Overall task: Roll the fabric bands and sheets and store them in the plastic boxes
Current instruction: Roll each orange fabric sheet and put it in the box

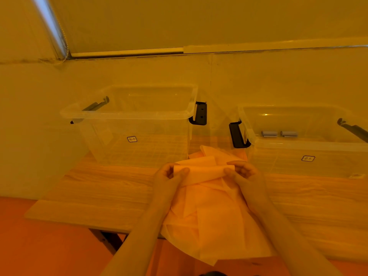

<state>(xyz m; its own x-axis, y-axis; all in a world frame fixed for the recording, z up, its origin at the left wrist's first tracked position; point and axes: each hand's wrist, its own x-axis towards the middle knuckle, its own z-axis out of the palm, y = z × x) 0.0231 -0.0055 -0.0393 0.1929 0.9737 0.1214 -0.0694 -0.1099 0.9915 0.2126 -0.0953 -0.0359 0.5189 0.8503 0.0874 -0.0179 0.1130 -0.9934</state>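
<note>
A thin pale orange fabric sheet (211, 212) lies crumpled on the wooden table and hangs over its near edge. My left hand (169, 176) pinches the left end of the sheet's folded top edge. My right hand (244, 172) pinches the right end of that edge, and the strip between them is held just above the table. A clear plastic box (127, 114) stands behind on the left and looks empty. A second clear box (298, 144) stands at the right with two small grey rolls (278, 133) inside.
The wooden table (99, 192) ends at a near edge with a dark leg below it. Both boxes have black handle clips (200, 113) on their sides. A wall and a window blind rise behind the boxes. The floor is orange.
</note>
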